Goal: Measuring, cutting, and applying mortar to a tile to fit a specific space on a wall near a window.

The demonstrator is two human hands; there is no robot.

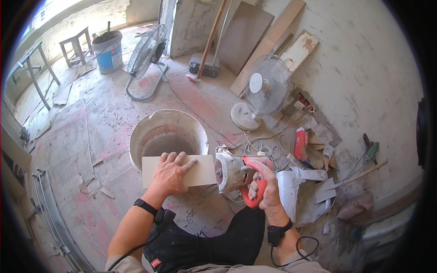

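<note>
- Black trousers (200, 245) cover my legs, and a black strapped device sits on each of my wrists.
- My left hand (172, 175) lies palm down on a pale tile (200, 174), its fingers spread and the thumb out to the right.
- That tile lies across the near edge of a dusty round bucket (196, 129), covering that part of the rim; the far rim is in plain sight.
- My right hand (268, 189) has its fingers curled around the red handle of a dust-whitened power cutter (230, 170); I cannot tell where the thumb sits.
- The cutter is at the tile's right-hand end, its guard side toward the tile; I cannot tell whether the two touch.
- On the floor (114, 150) past the bucket's far right edge stands a white fan (267, 86), with loose cords (261, 146) between it and the cutter.
- Just right of my right hand, a white bag (287, 191) rests on the floor.
- Toward the floor's far edge stand a metal floor fan (146, 54) and a blue-and-white pail (109, 54).
- Boards (246, 34) lean on the wall (359, 63).
</note>
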